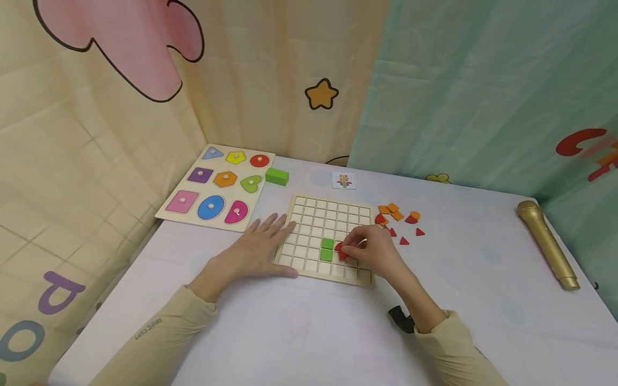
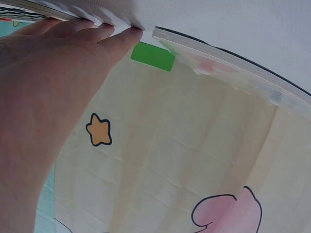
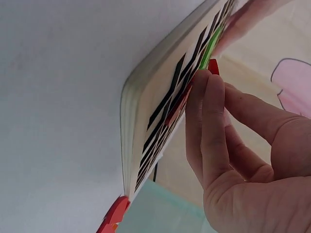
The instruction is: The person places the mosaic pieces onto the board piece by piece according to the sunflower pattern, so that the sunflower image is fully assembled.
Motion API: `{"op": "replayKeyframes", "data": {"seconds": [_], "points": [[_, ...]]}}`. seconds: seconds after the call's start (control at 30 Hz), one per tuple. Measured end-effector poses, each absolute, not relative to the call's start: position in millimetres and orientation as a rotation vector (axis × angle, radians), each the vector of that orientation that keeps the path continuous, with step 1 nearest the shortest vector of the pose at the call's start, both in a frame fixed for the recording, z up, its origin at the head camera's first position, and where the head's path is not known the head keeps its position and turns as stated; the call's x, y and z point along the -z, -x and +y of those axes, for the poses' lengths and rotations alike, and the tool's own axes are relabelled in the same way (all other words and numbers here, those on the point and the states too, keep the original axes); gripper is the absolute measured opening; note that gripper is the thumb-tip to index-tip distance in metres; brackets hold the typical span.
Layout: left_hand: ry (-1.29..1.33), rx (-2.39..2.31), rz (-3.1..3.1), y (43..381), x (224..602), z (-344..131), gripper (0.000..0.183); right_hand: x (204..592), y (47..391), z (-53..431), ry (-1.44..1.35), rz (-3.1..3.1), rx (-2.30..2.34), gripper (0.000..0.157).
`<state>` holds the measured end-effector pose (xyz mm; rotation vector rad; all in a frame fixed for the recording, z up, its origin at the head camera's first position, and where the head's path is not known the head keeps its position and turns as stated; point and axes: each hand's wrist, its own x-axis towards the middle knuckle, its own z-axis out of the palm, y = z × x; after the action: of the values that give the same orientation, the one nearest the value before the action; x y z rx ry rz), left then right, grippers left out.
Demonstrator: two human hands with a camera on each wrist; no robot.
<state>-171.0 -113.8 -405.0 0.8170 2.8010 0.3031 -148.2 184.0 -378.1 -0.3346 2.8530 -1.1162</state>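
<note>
A wooden grid board [image 1: 309, 215] lies on the table, with two green squares [image 1: 326, 250] set one above the other in its cells. My right hand [image 1: 374, 251] is over the board's right part, pinching a small red piece with a curved edge [image 1: 339, 246] between thumb and fingertips. In the right wrist view, the pinched red piece [image 3: 213, 66] shows beyond the fingertips, and another red piece [image 3: 177, 108] lies on the grid, partly hidden. My left hand [image 1: 256, 247] rests with spread, straight fingers along the board's left edge.
Loose orange squares [image 1: 392, 207], an orange disc [image 1: 415, 215] and red triangles [image 1: 404, 241] lie right of the board. A pattern card [image 1: 344, 180], a green block [image 1: 277, 177] and a knobbed shape puzzle [image 1: 218, 207] sit behind and left. A gold microphone [image 1: 547, 244] lies far right.
</note>
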Motion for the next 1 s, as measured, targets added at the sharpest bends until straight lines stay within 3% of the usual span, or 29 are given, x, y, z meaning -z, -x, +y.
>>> {"op": "replayKeyframes", "data": {"seconds": [0.7, 1.0], "points": [[-0.807, -0.281, 2.801, 172, 405, -113, 0.119, 382, 142, 170, 0.396, 2.833, 1.082, 0.012], [-0.809, -0.282, 2.798, 173, 406, -114, 0.119, 377, 136, 201, 0.424, 2.906, 1.062, 0.008]]}}
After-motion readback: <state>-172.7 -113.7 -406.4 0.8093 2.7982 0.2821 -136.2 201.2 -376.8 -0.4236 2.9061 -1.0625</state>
